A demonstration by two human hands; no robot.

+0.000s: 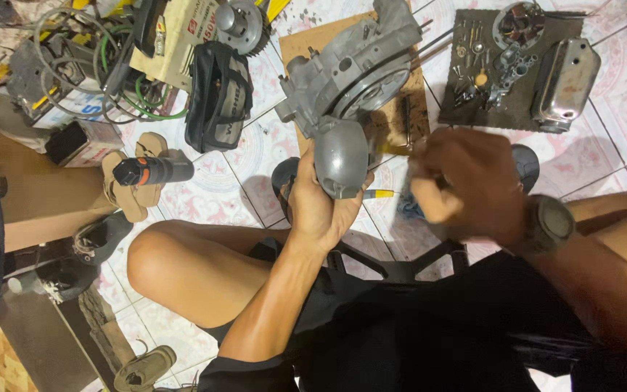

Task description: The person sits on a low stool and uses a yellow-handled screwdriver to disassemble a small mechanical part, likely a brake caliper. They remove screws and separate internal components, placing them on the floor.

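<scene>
At the centre of the frame the person's left hand (318, 207) is wrapped around a rounded grey metal cover (341, 156), its fingers curled behind it and its thumb along the near edge, holding it up off the tiled floor (255, 167) just below the engine case. The right hand (466, 181), blurred by motion and wearing a wristwatch (549, 223), is closed around a yellow-handled tool (380, 194) whose end shows between the 2 hands; what kind of tool it is and exactly where its tip meets the cover cannot be told through the blur. Just above the cover, a grey aluminium engine case (353, 69) lies on a sheet of cardboard (295, 47), opened up and with a round recess facing the camera. In the upper right a dark mat (517, 116) carries loose bolts and small fittings (484, 80) and a shiny chrome cover (566, 83), all set aside. In the upper left are a tangle of cables (110, 65), a black pouch (219, 94), and a pair of sandals (136, 178) with a black and orange flashlight (152, 171) resting across them. Judging by the many parts laid out apart and the case open, the engine appears well stripped down, with the cover in hand being worked on separately and nothing yet refitted.
</scene>
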